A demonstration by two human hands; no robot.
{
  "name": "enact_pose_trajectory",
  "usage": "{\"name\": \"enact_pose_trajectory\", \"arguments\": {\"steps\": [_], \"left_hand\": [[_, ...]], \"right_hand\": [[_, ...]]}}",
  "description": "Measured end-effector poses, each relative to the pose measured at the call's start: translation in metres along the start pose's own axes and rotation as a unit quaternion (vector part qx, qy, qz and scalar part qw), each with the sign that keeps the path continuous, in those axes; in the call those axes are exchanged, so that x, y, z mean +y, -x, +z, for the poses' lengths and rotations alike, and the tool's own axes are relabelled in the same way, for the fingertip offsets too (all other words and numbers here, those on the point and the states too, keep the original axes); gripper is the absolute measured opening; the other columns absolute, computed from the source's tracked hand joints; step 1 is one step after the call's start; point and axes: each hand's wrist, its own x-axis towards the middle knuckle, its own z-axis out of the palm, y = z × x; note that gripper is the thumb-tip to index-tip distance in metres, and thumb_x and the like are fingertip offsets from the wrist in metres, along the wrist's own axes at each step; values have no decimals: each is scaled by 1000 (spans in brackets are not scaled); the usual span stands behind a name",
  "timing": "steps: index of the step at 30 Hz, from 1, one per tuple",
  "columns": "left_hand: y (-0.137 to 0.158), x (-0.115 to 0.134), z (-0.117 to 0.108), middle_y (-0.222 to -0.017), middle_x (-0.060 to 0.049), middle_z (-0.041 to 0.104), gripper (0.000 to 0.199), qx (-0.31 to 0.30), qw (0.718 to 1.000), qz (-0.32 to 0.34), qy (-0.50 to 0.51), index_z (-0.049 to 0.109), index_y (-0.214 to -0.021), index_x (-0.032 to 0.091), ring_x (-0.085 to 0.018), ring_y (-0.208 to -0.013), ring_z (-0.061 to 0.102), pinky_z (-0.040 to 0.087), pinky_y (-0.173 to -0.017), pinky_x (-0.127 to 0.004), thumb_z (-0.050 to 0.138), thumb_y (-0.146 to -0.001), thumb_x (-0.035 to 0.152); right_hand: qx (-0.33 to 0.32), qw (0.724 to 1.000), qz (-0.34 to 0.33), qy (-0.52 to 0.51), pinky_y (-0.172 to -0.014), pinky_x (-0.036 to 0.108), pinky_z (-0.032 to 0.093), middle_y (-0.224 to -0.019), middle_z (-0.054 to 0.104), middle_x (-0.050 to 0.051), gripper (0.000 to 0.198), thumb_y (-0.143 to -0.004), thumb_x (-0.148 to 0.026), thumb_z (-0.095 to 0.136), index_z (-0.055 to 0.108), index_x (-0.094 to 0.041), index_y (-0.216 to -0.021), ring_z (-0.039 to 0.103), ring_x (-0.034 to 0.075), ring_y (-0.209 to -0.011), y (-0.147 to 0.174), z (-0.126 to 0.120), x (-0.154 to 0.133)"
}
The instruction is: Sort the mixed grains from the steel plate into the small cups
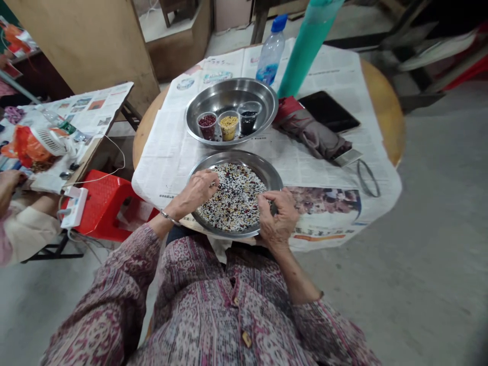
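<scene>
room: grey concrete floor, wooden panel at back left, second newspaper-covered surface far left with another person's arm at its edge.
counter [385, 109]: round, wood rim, covered in newspaper [168, 152].
near tray [272, 175]: round steel, at the counter's near edge just in front of the seated person; holds a flat layer of mixed grains [234, 198], white, dark and red together.
left hand [198, 190]: over the tray's left rim, fingertips down in the grains. grip: fingers bunched together at the tips; cannot tell whether any grain is pinched between them.
right hand [278, 216]: at the tray's right rim, knuckles up, fingers curled in, touching the grain edge. grip: closed loosely; what it holds, if anything, is hidden.
far tray [263, 96]: steel, just behind the near tray, apart from it. three small clear cups in a row inside.
red cup [207, 125]: left, red grains.
yellow cup [228, 125]: middle, yellow grains.
black cup [248, 119]: right, dark grains.
behind far tray: water bottle [271, 51] with blue cap, upright; tall teal cylinder [308, 43] just beside it to the right.
right of trays: folded umbrella [308, 129], red and grey, lying flat; dark tablet [328, 111] touching its far side.
red stool [102, 203]: on the floor left of the counter, white power strip at its left edge.
sleeves: patterned mauve fabric, bracelet on left wrist.
</scene>
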Motion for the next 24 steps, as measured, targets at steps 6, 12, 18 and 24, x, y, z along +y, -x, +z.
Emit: {"name": "enact_pose_trajectory", "arguments": {"steps": [6, 12, 18, 24], "left_hand": [[35, 16, -13, -90, -3, 68, 13, -119, 992, 28, 31, 67, -91, 18, -15, -87, 63, 49, -90, -33, 56, -89, 12], [19, 16, 2, -115, -8, 64, 23, -37, 999, 10, -6, 63, -113, 18, -22, -110, 60, 46, -102, -39, 64, -93, 26], [-2, 28, 20, -121, -14, 53, 63, -49, 997, -23, -59, 56, -126, 16, -32, -113, 53, 48, -99, -49, 80, -77, 48], [-15, 47, 34, -108, -8, 59, 26, -96, 995, 27, 4, 63, -115, 18, -22, -99, 59, 51, -93, -38, 61, -89, 17]], "right_hand": [[0, 1000, -8, -11, -105, 48, 41, -80, 70, 0, 16, -90, -29, 59, 64, -22, -77, 64, 17, -81, 0, 0, 0], [4, 1000, -10, -2, -105, 48, 42, -80, 70, 1, 17, -90, -30, 60, 65, -22, -76, 65, 18, -82, 1, 0, 2], [0, 1000, -13, 1, -104, 47, 42, -79, 70, 0, 16, -90, -30, 60, 64, -22, -76, 65, 18, -81, 0, 0, 2], [3, 1000, -11, -3, -104, 47, 42, -78, 69, 0, 16, -89, -29, 59, 63, -22, -76, 64, 18, -80, 0, -1, -1]]}}
